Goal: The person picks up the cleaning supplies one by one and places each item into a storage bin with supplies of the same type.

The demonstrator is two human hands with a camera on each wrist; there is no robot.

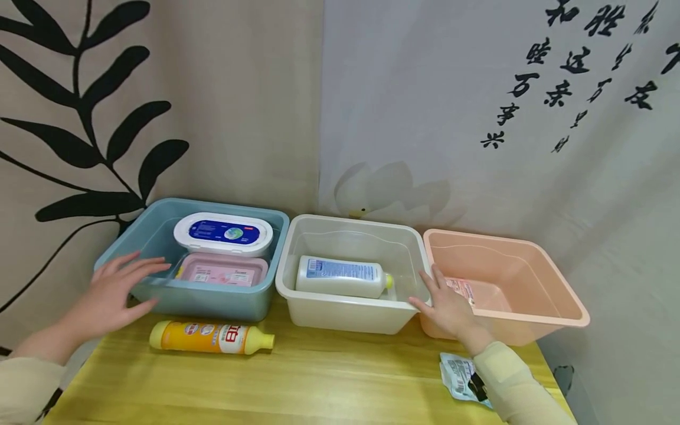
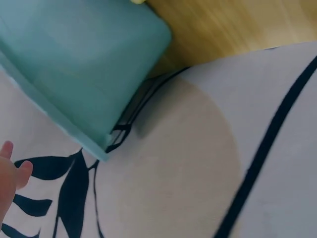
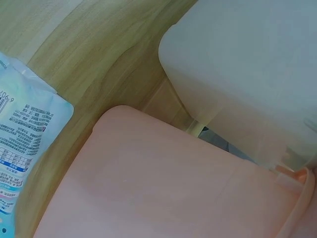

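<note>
My left hand (image 1: 114,292) is at the front left corner of the blue bin (image 1: 159,295), its fingers spread and holding nothing. Only a few of its fingertips (image 2: 22,173) enter the left wrist view. In that bin lie a white oval-lidded pack (image 1: 223,234) and a pink-lidded box (image 1: 225,270). My right hand (image 1: 451,307) spreads its fingers where the cream bin (image 1: 345,316) meets the peach bin (image 1: 531,321); whether it touches the rims I cannot tell. A white bottle (image 1: 340,277) lies on its side in the cream bin. A red-and-white packet (image 1: 461,289), partly hidden by the hand, is in the peach bin.
A yellow bottle (image 1: 209,338) lies on the wooden table (image 1: 319,383) before the blue bin. Near the right forearm is a light blue pouch (image 3: 27,134), partly covered by the sleeve in the head view. A printed curtain (image 1: 239,118) hangs behind the bins.
</note>
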